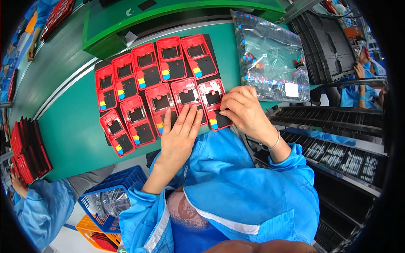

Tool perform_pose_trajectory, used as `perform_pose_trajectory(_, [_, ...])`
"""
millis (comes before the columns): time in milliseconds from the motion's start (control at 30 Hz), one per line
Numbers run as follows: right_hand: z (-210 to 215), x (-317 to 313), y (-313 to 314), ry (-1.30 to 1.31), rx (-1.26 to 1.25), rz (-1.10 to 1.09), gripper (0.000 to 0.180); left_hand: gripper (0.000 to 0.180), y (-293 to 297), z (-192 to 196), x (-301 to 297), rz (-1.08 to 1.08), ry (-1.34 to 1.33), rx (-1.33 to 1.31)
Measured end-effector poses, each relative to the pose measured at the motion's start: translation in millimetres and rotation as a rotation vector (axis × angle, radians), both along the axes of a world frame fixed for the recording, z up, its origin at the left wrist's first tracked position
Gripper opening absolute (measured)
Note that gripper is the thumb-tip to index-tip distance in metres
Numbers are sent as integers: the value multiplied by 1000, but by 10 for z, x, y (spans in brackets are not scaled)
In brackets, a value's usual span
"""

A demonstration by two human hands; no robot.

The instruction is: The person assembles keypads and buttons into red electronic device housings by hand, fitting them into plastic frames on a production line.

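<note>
Head view shows the left hand lying open across two red casings on the table, the right hand pinched closed at the rightmost front casing, any held piece indiscernible.

The light is bright and quite even over the green counter, and the shadows are soft. On the clear plastic bag, in the upper right of the frame, there are white streaks of glare. The left hand, the right hand and the red cases look sharp. Toward the rim, straight edges bend strongly, small details become unclear, and the corners are black.
</note>
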State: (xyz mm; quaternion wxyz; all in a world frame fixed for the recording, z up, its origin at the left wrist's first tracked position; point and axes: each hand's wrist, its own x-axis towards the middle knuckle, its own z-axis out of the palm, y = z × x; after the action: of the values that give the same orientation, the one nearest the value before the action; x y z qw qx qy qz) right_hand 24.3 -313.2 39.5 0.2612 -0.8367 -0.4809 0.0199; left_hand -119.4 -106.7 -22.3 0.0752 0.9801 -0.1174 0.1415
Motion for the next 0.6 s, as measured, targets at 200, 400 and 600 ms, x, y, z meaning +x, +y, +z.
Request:
perform_pose_trajectory(200, [-29,6,4,-151,21,8,9,54,-79,25,-14,41,-2,-26])
perform_pose_trajectory(400, [-89,62,-24,-147,63,27,18,63,-124,22,-6,54,56,-12])
perform_pose_trajectory(600, [56,26,-203,-224,90,-63,30,72,-265,1,51,-105,-49,-193])
